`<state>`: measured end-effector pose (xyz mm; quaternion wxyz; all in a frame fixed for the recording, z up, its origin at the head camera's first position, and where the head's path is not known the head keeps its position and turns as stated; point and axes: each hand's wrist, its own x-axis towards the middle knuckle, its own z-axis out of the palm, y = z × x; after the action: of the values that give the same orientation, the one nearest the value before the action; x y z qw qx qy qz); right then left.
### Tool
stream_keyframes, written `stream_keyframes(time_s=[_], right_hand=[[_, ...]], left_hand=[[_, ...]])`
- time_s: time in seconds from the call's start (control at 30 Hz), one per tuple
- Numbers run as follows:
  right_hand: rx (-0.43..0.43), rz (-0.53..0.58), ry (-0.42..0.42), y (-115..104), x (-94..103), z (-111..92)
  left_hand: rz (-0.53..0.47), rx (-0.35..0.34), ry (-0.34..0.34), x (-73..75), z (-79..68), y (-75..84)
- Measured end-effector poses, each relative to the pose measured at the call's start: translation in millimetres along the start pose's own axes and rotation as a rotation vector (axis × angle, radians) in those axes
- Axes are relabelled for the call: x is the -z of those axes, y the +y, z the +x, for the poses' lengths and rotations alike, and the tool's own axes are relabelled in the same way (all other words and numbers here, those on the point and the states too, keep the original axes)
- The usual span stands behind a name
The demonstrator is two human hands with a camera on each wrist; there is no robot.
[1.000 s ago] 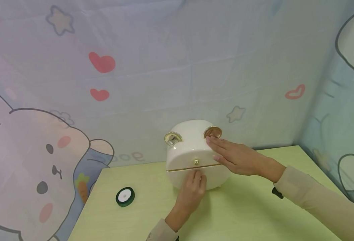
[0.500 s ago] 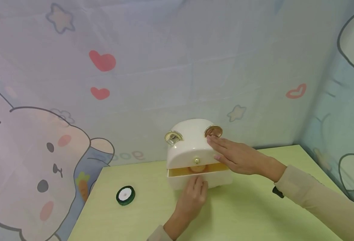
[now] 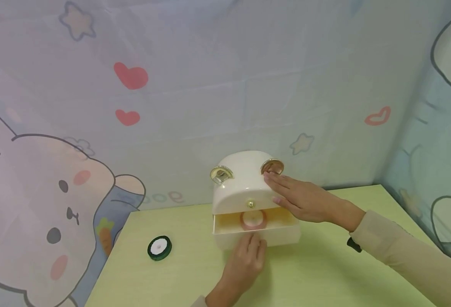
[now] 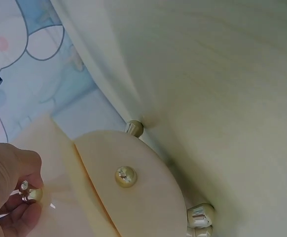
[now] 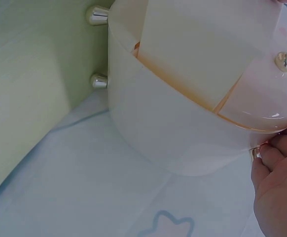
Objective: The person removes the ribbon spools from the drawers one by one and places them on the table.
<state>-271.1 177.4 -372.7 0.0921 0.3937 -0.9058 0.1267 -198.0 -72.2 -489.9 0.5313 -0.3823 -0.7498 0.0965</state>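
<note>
A white rounded storage box [image 3: 246,170] with gold ears stands near the table's back edge. Its middle drawer [image 3: 281,238] is pulled partway out and holds a pink-rimmed round spool [image 3: 253,219] with a pale centre. At that drawer's front, my left hand [image 3: 244,264] pinches a gold knob [image 4: 33,195], best seen in the left wrist view. Below it, the bottom drawer [image 4: 143,202] is closed. My right hand [image 3: 307,201] rests with fingers extended on the box's upper right side, against the right ear [image 3: 272,166]; the right wrist view shows its fingertips partly hidden.
A dark green ribbon spool [image 3: 159,248] with a white centre lies on the pale green table [image 3: 133,281], left of the box. Just behind stands a cartoon-printed backdrop [image 3: 195,106]. Short gold feet [image 5: 99,80] lift the box off the tabletop.
My left hand has pulled the middle drawer out toward me from closed, bringing the pink-rimmed spool inside into sight. My right hand has stayed on the box.
</note>
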Motion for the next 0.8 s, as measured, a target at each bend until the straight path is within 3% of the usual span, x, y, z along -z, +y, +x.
stream_keyframes(time_s=[0.43, 0.8], right_hand=[[-0.002, 0.013, 0.003, 0.3, 0.0, -0.8], [-0.004, 0.03, -0.01, 1.2, -0.2, -0.2]], left_hand=[[-0.007, -0.036, -0.009, 19.9, -2.5, 5.8], [-0.012, -0.056, 0.087, 26.7, -5.7, 12.0]])
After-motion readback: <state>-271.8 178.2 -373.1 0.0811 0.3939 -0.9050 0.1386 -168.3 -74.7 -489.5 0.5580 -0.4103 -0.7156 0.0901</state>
